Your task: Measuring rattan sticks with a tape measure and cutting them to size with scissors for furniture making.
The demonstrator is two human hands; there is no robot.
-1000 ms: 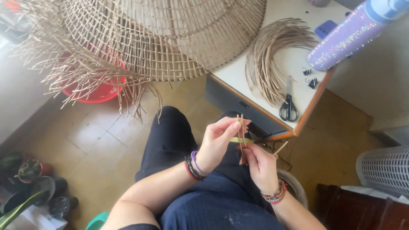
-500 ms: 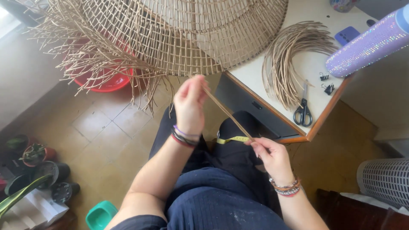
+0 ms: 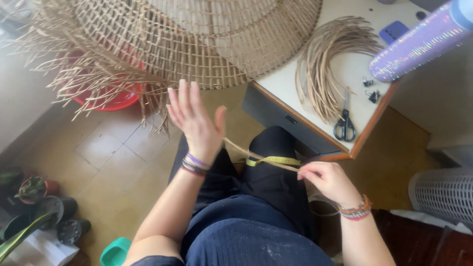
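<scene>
My left hand point(image 3: 195, 119) is raised with fingers spread, just below the frayed edge of a large woven rattan shade point(image 3: 197, 39). A thin rattan strip point(image 3: 251, 151) runs from near its palm down to my right hand point(image 3: 327, 180), which pinches the strip's lower end over my knee. A yellow measuring tape point(image 3: 273, 160) lies across my dark trousers right beside the right hand. Whether the left hand touches the strip is hidden behind the palm.
A white table point(image 3: 354, 64) at right carries a bundle of rattan strips point(image 3: 327, 64), black scissors point(image 3: 345, 125), binder clips point(image 3: 369, 88) and a blue phone point(image 3: 392, 32). A glittery purple tube point(image 3: 419, 42) sticks out above. A red basin point(image 3: 111, 98) and potted plants point(image 3: 34, 197) stand on the tiled floor.
My left hand has risen from near the right hand up toward the shade and spread its fingers, drawing the strip out. The right hand stayed low over my lap.
</scene>
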